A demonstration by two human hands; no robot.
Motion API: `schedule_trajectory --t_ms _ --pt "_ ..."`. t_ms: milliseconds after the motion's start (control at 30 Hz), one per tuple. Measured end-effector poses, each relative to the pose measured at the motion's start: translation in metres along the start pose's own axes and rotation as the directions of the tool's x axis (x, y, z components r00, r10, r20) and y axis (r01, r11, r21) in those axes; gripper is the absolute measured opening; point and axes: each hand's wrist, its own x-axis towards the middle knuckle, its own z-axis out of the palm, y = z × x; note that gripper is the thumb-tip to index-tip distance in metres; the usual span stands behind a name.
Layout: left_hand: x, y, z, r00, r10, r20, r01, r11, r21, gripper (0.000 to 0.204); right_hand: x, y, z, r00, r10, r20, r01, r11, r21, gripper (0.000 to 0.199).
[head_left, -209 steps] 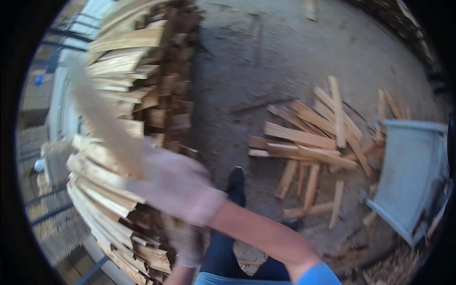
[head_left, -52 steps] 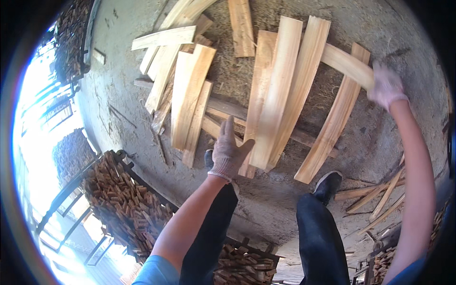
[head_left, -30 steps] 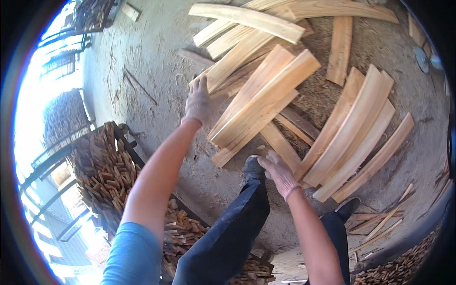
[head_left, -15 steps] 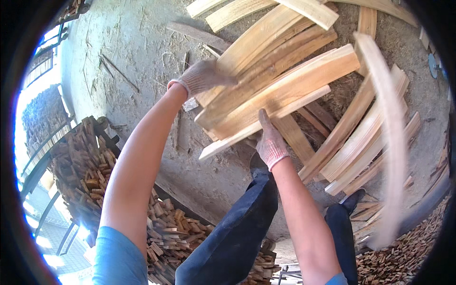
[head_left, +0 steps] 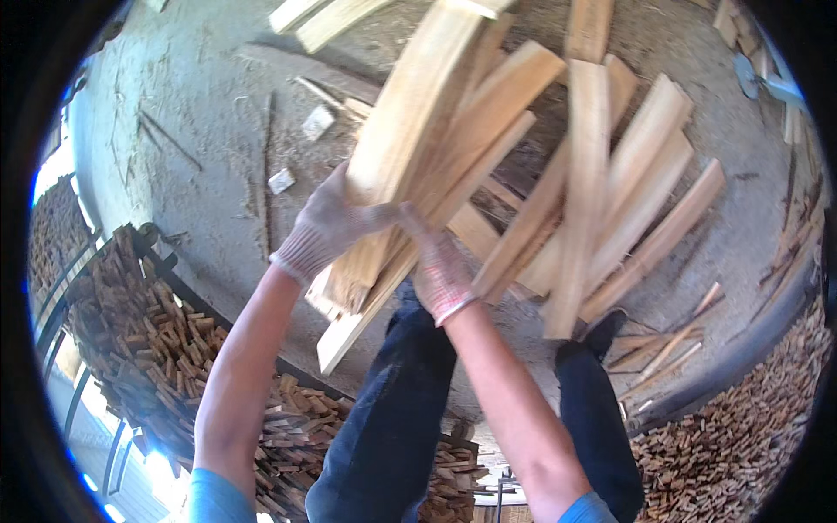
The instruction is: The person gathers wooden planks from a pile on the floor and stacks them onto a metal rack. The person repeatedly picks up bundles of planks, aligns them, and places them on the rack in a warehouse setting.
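Note:
My left hand, in a pale knitted glove, grips the left edge of a wide, light wooden board, its thumb across the top face. My right hand, also gloved, holds the right side of the same board near its close end; its thumb tip meets the left thumb. Part of its fingers is hidden behind the wood. The board lies tilted over several other boards, with a narrow plank sticking out below toward me.
To the right, several boards lie fanned on the dusty floor, with one plank across them. Heaps of short wood pieces stand at lower left and lower right. My legs are close below the boards.
The plank in mid-air at the right has landed across the right-hand boards. My left hand has closed on the wide board, which has swung more upright in view. Both hands have come together.

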Motion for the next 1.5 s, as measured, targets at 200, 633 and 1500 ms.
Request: schedule_trajectory --t_ms 200,633,1500 --pt "-0.073 0.055 0.059 0.992 -0.121 0.023 0.124 0.969 -0.216 0.094 -0.109 -0.071 -0.002 0.933 0.014 -0.360 -0.035 0.998 -0.051 0.063" --pt "-0.045 0.132 0.276 0.966 0.204 0.157 -0.214 0.976 0.048 0.069 -0.160 -0.157 -0.234 0.871 -0.217 -0.441 -0.251 0.575 -0.779 0.078" --pt "0.095 0.148 0.234 0.899 0.150 0.411 0.125 0.813 -0.569 0.086 -0.098 -0.160 -0.307 0.897 -0.195 -0.396 0.178 0.981 -0.079 0.110"
